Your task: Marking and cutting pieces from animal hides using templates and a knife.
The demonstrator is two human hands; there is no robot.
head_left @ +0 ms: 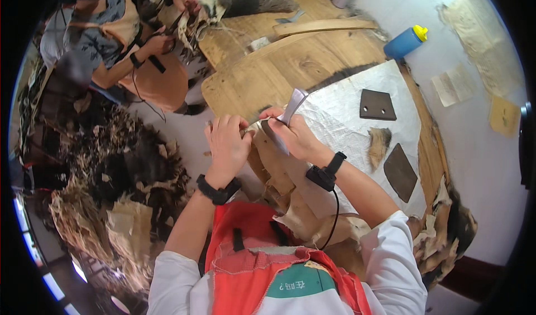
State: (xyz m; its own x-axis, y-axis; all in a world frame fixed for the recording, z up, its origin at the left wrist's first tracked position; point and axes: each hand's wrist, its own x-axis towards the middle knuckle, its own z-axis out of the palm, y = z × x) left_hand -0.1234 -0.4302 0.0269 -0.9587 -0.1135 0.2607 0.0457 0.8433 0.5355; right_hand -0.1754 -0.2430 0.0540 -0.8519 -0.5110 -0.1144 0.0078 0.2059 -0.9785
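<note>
My right hand is closed around a silver-grey metal tool with a flared end that sticks up past the thumb, possibly a knife. Beneath these fingers a narrow dark flat piece shows in part. Close by on the left, my left hand has its fingers bent and pinched on the edge of a pale tan hide. That hide hangs over the table's near edge toward my lap. Its grip point is partly hidden by the fingers. Both wrists wear black straps.
On a white sheet lie a dark plate with two holes, a fur scrap and a dark pointed plate. A blue bottle stands by the wall. Hides pile at left; a co-worker handles fur.
</note>
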